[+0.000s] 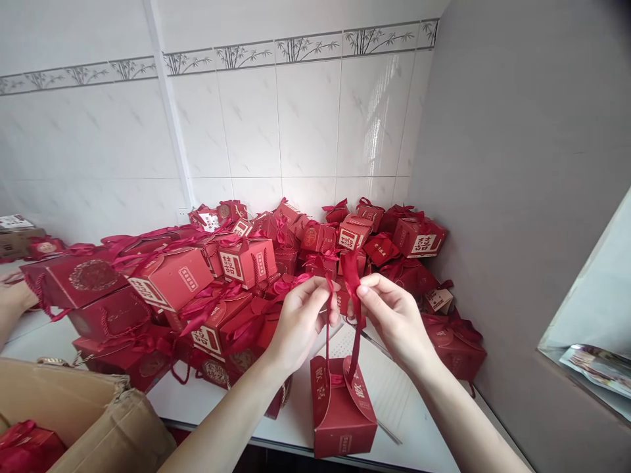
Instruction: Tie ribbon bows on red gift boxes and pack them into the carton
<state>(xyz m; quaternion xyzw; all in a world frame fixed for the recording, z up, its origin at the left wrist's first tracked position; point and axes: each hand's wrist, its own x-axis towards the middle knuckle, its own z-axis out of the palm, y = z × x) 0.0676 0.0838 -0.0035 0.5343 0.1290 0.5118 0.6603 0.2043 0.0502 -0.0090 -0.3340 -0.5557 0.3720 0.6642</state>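
A small red gift box (342,410) with gold characters hangs above the near edge of the white table (394,394), its flaps up. Two strands of red ribbon (351,276) rise from it. My left hand (300,322) pinches the left strand and my right hand (392,315) pinches the right strand, which loops up above the fingers. Both hands are closed on the ribbon, close together, just in front of a pile of finished boxes.
Several red gift boxes with ribbons (246,263) are heaped against the tiled wall (296,125). Larger red boxes (83,282) lie at the left, where another person's hand (14,299) shows. An open cardboard carton (73,414) stands at the bottom left. A grey wall (517,164) closes the right.
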